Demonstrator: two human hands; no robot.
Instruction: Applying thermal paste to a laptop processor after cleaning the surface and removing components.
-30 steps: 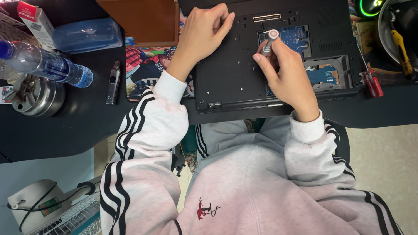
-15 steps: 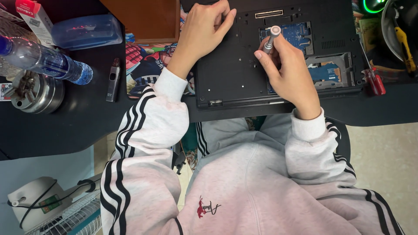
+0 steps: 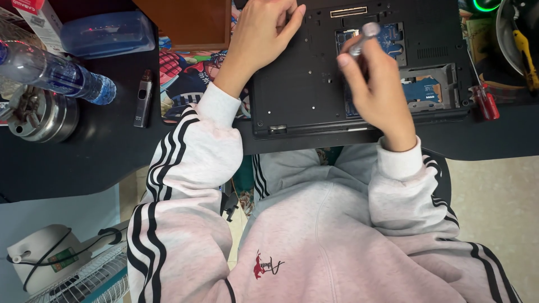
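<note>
Head view: black desk [image 3: 84, 163] bears upturned laptop [image 3: 303, 84].

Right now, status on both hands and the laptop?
Left hand flat on the laptop, holding nothing. Right hand gripping a screwdriver over the open bay. Red screwdriver lies right, clear of the hands.

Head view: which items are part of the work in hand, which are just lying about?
In use: upturned black laptop, steadied by left hand; silver screwdriver in right hand.

Lying about: water bottle, red-handled screwdriver, metal tin, blue plastic box.
</note>
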